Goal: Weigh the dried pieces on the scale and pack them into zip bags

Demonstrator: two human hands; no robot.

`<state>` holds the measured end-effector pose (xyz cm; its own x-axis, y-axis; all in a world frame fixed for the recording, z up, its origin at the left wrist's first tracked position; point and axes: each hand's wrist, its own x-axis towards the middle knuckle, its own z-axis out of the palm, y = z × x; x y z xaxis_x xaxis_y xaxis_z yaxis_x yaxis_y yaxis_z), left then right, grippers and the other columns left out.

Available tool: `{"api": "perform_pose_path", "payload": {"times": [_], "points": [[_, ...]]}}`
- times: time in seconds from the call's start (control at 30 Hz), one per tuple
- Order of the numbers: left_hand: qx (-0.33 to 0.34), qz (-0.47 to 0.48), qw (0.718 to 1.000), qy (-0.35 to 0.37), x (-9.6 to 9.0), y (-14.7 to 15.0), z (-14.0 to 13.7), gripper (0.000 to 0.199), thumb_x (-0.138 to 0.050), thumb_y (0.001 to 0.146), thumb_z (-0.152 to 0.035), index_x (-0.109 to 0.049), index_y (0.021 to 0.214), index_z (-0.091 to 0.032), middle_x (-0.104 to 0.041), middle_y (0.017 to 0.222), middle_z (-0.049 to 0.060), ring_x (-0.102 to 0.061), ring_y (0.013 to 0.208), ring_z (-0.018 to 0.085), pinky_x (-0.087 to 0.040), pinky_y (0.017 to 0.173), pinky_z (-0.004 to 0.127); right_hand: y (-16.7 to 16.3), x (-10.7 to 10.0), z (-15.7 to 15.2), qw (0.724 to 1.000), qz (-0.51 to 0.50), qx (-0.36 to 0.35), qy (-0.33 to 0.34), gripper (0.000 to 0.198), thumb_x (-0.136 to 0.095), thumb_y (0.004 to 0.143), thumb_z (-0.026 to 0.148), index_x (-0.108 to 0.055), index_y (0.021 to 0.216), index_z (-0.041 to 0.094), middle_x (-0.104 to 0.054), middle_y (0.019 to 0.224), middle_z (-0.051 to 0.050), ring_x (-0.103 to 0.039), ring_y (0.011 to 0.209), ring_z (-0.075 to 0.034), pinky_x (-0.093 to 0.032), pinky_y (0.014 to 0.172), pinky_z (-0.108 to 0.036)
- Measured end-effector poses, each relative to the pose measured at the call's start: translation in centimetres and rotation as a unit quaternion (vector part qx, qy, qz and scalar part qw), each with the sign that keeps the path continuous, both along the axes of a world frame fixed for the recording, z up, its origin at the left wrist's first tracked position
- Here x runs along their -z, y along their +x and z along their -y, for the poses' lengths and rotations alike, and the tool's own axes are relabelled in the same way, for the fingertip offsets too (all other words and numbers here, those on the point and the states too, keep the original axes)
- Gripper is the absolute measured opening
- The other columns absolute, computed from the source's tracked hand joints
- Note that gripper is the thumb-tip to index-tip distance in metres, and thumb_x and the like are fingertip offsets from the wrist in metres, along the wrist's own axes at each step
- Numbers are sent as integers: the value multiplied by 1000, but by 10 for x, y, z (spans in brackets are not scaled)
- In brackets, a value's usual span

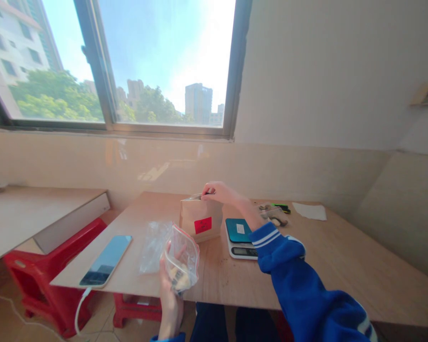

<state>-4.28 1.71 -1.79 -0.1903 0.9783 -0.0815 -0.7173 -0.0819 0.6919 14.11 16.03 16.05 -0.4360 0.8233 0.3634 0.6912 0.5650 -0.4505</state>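
My left hand [170, 285] holds up a clear zip-lock bag [189, 254] with a red-edged mouth, near the table's front edge. Pale and dark pieces [179, 277] lie in its bottom; their kind is unclear. Beyond it stands an upright kraft paper bag [189, 221] with a red label [203, 225]. Over that bag's open top is my right hand [216, 191], fingers curled together at the rim. Something dark shows under the fingertips, too small to name. Right of the paper bag sits a digital kitchen scale [238, 230] with a teal top, partly behind my right wrist.
A flat clear plastic bag [152, 247] lies left of the zip-lock bag. Farther left is a phone [107, 261] on a white cable [79, 308]. Behind the scale are a bag of dark pieces [276, 218], a black-and-green item [281, 207] and white paper [309, 211]. Red stools [50, 266] stand below.
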Motion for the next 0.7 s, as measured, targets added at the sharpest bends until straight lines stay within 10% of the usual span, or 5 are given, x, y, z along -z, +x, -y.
{"api": "perform_pose_path", "payload": {"times": [0.37,0.57,0.7], "points": [[48,67,997,-9,-6,2,0,60,-55,84,-58,-49,139,-33,-70,118,9,-69,95,22,-55,84,35,2,-9,32,996,-38,62,51,27,-49,95,31,-70,89,15,-70,91,-7,-60,81,-15,-43,73,-26],[46,119,990,-66,-7,4,2,53,-63,74,-48,-65,119,-20,-74,98,12,-63,110,32,-51,95,47,1,7,84,973,-128,-140,-129,27,-46,94,31,-69,91,15,-68,81,-4,-60,68,-12,-48,64,-24],[127,83,987,-47,-4,4,10,42,-66,65,-36,-69,102,-18,-73,89,16,-56,119,38,-48,98,54,-7,41,100,974,-49,-150,-162,22,-53,85,14,-72,96,19,-72,94,-4,-64,80,-15,-50,71,-24]]}}
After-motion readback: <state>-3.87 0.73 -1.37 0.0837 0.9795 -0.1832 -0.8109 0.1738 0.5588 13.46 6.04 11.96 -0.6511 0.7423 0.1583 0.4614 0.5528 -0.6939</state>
